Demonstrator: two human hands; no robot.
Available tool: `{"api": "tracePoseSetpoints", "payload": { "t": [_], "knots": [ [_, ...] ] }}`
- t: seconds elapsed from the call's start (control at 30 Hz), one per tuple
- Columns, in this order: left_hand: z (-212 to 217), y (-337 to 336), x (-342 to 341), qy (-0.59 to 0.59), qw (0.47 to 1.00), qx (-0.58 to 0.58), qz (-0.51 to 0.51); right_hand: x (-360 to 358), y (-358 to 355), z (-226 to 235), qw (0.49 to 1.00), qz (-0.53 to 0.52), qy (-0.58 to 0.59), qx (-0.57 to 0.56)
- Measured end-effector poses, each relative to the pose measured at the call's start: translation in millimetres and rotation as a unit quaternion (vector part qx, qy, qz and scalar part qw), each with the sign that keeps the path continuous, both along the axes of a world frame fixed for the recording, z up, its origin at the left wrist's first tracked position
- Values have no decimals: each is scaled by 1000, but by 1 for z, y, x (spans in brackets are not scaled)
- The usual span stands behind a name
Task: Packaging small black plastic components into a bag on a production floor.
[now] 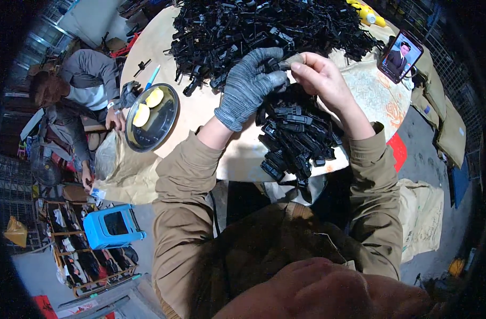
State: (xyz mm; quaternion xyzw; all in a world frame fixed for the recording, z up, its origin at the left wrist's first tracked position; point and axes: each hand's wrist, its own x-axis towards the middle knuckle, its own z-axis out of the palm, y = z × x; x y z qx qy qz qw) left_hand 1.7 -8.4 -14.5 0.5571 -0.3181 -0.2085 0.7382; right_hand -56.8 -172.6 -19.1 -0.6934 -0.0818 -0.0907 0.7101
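Note:
My left hand [248, 87], in a grey knit glove, has its thumb and fingers closed on a small black plastic part [271, 66] over the round table. My bare right hand [325, 82] meets it from the right, thumb and forefinger pinched at the part's other end. The fingers hide most of this piece, so its exact kind is unclear. Below both hands, near the table's front edge, lies a smaller pile of black plastic parts [296, 130]. Beyond them spreads a large heap of similar loose black parts [269, 29].
On the left stands a dark round tray [171, 125] with yellow-white fruit pieces, beside a light-blue pen or knife [153, 77]. A propped phone [400, 57] stands at right. Another person [89, 80] bends over a plastic sack [126, 170]. A blue stool [112, 226] is lower left.

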Motion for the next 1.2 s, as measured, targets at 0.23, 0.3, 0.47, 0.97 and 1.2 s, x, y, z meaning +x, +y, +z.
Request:
{"api": "tracePoseSetpoints", "payload": {
  "t": [0.23, 0.3, 0.47, 0.97, 1.2],
  "knots": [
    [2, 3, -2, -102, 992, 49, 58, -4, 8, 8, 993, -8, -23, -117],
    [-2, 2, -2, -191, 974, 68, 97, -4, 7, 5, 995, 2, -9, -99],
    [-5, 1, -9, -284, 945, 58, 154, -5, 12, 0, 997, 5, -24, -77],
    [20, 42, 40, -263, 929, 182, 187, 18, -45, -9, 982, -160, -35, -97],
    [12, 40, 22, -535, 652, 516, 148, 15, -38, -11, 944, -213, -84, -236]
  ]
}}
